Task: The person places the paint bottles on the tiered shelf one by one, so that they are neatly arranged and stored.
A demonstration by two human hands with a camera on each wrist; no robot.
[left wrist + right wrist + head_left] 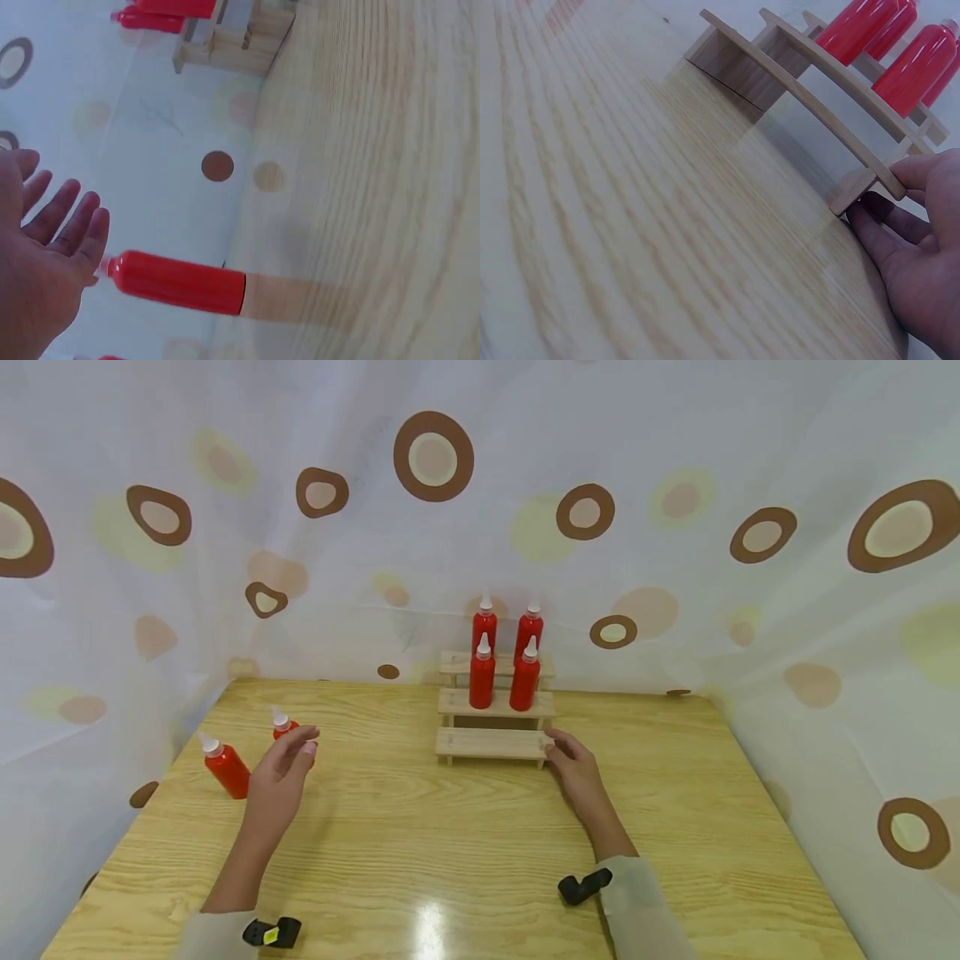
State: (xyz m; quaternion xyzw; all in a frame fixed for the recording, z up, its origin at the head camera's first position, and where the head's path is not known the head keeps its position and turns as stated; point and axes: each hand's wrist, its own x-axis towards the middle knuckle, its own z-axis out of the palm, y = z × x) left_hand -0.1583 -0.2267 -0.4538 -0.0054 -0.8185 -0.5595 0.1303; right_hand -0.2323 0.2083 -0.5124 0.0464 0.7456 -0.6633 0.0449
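A wooden three-step rack (491, 743) stands at the back middle of the table. Two red squeeze bottles stand on its middle step, a left one (482, 683) and a right one (524, 685), with two more on the top step behind. My right hand (576, 772) grips the right end of the bottom step, fingers bent around the board and its leg in the right wrist view. At the left, my left hand (277, 785) is raised with loosely bent, empty fingers. Beside it stands a red bottle (180, 283), partly hidden in the head view; another red bottle (227, 771) stands farther left.
The pale wood table (420, 835) is enclosed at the back and sides by a white sheet (360, 552) with brown and yellow spots. The rack stands close to the back sheet. Nothing stands on the bottom step.
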